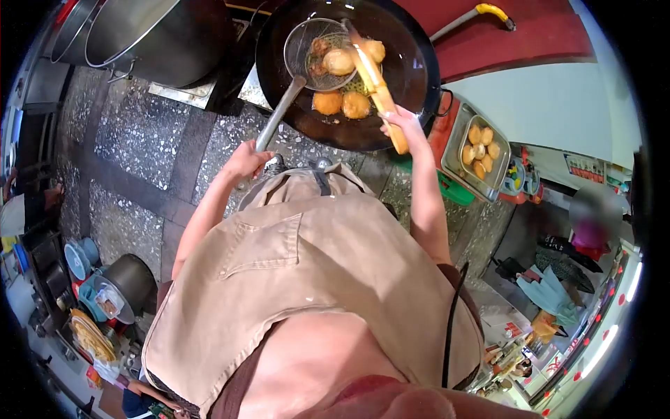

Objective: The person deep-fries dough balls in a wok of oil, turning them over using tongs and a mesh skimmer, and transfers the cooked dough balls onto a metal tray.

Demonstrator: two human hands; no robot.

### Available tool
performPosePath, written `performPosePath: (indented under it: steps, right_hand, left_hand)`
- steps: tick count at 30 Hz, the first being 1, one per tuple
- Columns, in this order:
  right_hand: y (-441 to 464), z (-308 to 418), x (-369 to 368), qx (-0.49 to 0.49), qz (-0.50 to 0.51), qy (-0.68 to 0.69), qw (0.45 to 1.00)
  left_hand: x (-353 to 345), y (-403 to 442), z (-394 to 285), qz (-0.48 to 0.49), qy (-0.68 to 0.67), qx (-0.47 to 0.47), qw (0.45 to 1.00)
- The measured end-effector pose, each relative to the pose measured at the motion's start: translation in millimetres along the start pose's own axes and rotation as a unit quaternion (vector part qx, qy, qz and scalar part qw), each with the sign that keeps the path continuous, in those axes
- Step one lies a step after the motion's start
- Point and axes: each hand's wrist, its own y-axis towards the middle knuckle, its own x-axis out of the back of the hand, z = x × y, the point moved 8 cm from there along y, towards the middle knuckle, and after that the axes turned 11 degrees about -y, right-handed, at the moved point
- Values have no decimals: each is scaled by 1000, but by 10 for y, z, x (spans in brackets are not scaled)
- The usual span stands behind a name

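My left hand (250,159) is closed around the metal handle of a wire-mesh skimmer (306,43), whose basket hangs over a wide black wok (412,84) of dark oil. In and around the mesh are browned bits and a round fried piece (339,62). Two more golden fried pieces (356,105) lie in the oil just below the basket. My right hand (405,128) grips what look like long yellowish wooden tongs (375,82). Their darker far end reaches over the skimmer's right rim, beside another fried piece (375,50). Whether the tips touch it I cannot tell.
Right of the wok stands a metal tray (490,183) holding several fried pieces. A yellow-ended hooked handle (488,10) lies on the red surface (544,42) behind. Large metal pots (160,42) stand at upper left. Another person's arm (150,392) shows at lower left.
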Motion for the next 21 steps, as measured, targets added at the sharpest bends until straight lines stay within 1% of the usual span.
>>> performPosePath:
  steps: [2,3,6,7,9,12,14,15,18,20,21]
  right_hand:
    - [-207,59,136,-5,-54,-99,994]
    - [-291,39,163,-20,-62,-108,992]
    - [-300,-71,168,-22,-86,-128,988]
    - [-279,-110,150,-37,-77,-123,989]
    - [-178,-163,96,-31,-74,-128,989]
    - [-121,-203,-3,-27,-81,-144,986]
    - [-193,-113,13,-5,-116,-117,986]
    - [-248,-106,24,20,-125,-78,989]
    - [-320,-162,77,14,-137,-75,988]
    - [-308,-144,70,22,-137,-101,985]
    - [-306,-111,33,15,-121,-101,987]
  left_hand:
    - [-15,-7,50,9,-16,-5,1000]
    - [-18,4,70,9,-17,-4,1000]
    - [-29,10,90,5,-34,-13,999]
    - [-30,-7,81,-1,-33,-11,999]
    - [-13,-1,99,-7,-31,-10,999]
    - [-27,31,155,19,-51,-11,998]
    - [-18,14,124,15,-27,-21,999]
    - [-21,5,123,13,-29,-22,999]
    - [-70,-11,143,16,-47,-8,999]
    - [-86,-31,132,22,-49,3,999]
    - [-93,-46,122,22,-49,3,999]
